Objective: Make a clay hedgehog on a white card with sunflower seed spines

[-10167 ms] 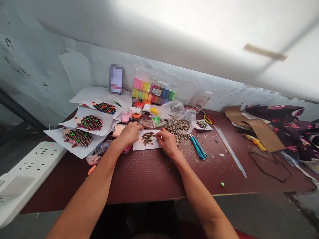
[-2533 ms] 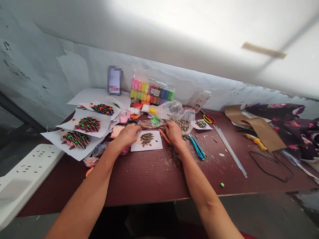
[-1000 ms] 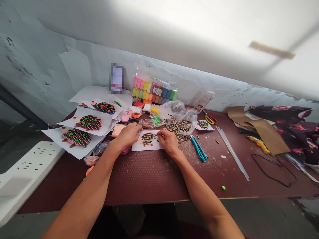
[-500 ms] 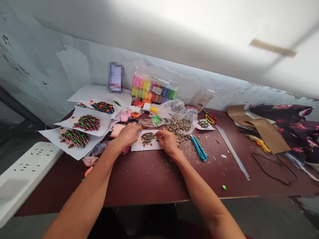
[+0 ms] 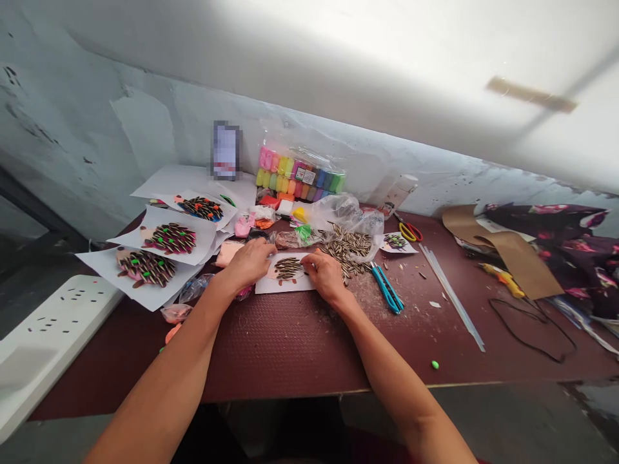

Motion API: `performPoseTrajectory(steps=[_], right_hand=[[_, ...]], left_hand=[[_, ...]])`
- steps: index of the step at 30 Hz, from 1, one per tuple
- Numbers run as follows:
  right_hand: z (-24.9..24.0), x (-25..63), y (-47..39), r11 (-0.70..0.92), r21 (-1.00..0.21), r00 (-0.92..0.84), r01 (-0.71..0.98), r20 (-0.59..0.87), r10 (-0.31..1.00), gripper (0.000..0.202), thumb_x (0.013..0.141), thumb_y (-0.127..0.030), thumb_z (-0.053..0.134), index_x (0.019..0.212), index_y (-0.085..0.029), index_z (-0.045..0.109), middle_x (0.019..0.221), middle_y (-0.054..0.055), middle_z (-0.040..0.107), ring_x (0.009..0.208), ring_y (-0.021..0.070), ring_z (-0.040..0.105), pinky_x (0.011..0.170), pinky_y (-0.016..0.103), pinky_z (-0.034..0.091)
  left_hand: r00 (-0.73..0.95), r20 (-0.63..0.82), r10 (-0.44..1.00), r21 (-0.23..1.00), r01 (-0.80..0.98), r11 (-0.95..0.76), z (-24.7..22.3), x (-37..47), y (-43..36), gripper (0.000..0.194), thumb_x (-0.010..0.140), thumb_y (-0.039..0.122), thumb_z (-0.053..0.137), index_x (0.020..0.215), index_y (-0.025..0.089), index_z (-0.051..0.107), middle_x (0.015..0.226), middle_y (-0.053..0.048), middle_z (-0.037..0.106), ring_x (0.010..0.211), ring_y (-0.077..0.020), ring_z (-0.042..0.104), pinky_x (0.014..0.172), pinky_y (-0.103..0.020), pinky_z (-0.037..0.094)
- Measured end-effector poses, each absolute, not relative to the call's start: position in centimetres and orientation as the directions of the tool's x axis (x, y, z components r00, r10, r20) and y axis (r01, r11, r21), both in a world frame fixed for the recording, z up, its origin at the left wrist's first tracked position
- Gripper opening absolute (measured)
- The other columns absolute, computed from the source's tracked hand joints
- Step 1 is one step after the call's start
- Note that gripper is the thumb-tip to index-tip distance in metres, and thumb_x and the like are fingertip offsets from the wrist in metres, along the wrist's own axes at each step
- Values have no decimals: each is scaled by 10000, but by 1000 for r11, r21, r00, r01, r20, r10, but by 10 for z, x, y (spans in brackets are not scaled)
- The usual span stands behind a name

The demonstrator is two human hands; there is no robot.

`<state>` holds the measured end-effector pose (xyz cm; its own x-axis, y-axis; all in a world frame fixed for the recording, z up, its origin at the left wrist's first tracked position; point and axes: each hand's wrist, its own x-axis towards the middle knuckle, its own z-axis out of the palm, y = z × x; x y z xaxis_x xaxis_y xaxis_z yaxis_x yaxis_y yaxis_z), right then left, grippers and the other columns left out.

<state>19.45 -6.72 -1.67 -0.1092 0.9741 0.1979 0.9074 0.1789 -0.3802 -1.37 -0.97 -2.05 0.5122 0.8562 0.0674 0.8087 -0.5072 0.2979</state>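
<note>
A small white sheet of paper [image 5: 264, 284] lies before me, bearing a pale hedgehog shape covered with striped sunflower seeds [image 5: 289, 268]. My left hand [image 5: 250, 259] rests at the sheet's upper left edge, its fingers bent and pressed down there. From the right, my right hand [image 5: 323, 273] reaches over the sheet, thumb and forefinger pinched beside the seeds. What that pinch holds is too small to make out. Behind my right hand a pile of loose sunflower seeds [image 5: 349, 246] spills from a clear plastic bag [image 5: 372, 225].
Finished-looking seed hedgehogs on paper [image 5: 147, 267] overlap at left, near a white power strip [image 5: 72, 309]. A blue utility knife [image 5: 387, 290], scissors [image 5: 410, 232], glue sticks [image 5: 454, 299] and a yellow glue gun [image 5: 503, 278] lie right. Coloured clay packs [image 5: 300, 177] stand at the wall.
</note>
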Motion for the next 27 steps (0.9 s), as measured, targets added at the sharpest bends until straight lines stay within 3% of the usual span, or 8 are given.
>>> performPoseTrajectory(steps=[10,15,22,27], right_hand=[[-13,193,-70,166,-361,-104,918,184,977,232,922,-195,530,932,-259,753,883,30,695,899,175,631,851,247,426],[-3,198,-75,91,-366,-5,926,228,974,247,907,-186,536,1033,-260,735,991,36,709,885,173,635,762,242,427],[-2,229,-69,-94,-314,174,945,239,955,210,915,-232,543,945,-225,751,965,55,722,847,180,631,733,256,412],[-8,238,-59,-98,-301,172,949,231,957,223,922,-254,553,984,-243,767,983,53,717,853,176,630,728,256,417]], left_hand=[[502,74,862,302,812,-499,-20,-13,-10,371,813,114,457,1087,200,693,1058,-96,643,1055,-238,584,930,-345,462],[511,67,857,318,804,-503,-19,-14,-10,366,809,107,455,1069,188,701,1042,-105,643,1041,-250,593,920,-354,469],[503,58,862,306,813,-495,-18,-13,-10,368,804,113,471,1081,196,700,1065,-101,657,1044,-247,602,928,-351,470],[505,55,861,285,819,-499,-17,-13,-10,371,816,113,466,1094,192,698,1071,-104,654,1058,-248,602,941,-347,464]])
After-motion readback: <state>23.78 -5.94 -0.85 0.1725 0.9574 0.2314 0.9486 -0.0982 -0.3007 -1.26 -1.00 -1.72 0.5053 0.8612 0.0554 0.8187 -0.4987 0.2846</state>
